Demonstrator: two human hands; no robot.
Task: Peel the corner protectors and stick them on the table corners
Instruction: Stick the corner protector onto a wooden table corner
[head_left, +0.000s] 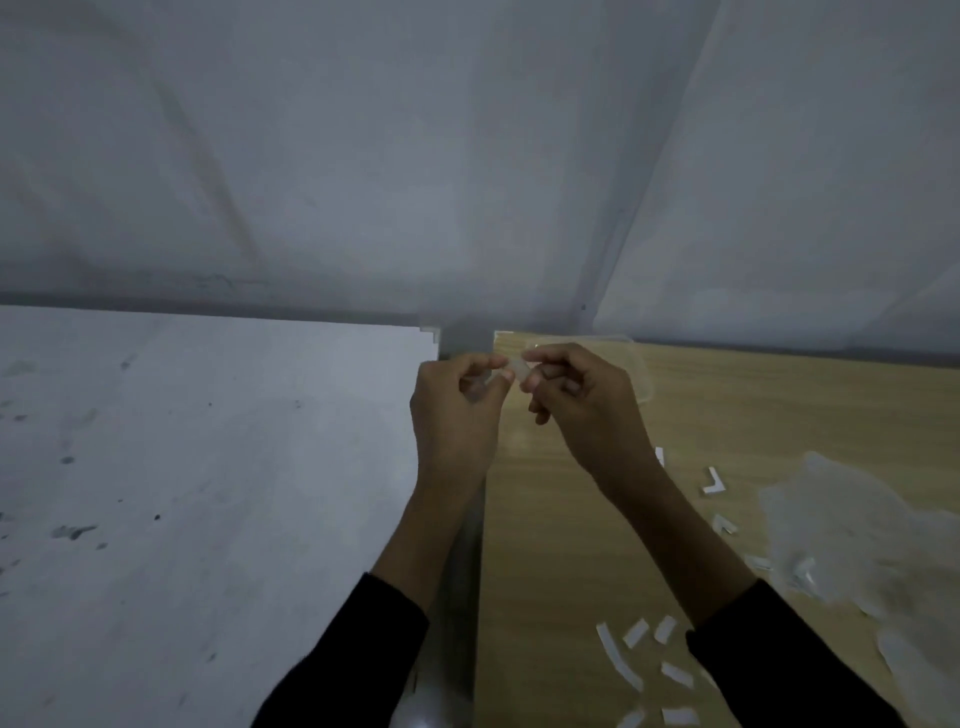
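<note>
A small translucent whitish plastic corner protector (513, 370) is held just above the centre of the frame, pinched between the fingertips of the left hand (457, 410) and the right hand (582, 400). It is seen raised over the gap between the far corners of the white table (208, 441) and the light wooden table (571, 519).

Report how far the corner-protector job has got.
Done, apparently: white peeled backing strips litter the light wooden table, so several protectors have been peeled. In hand: left hand and right hand pinch a small translucent corner protector between them, seemingly peeling it. Left: sticking this one on; whether the pale white table's far corner already carries one is too blurred to tell.
</note>
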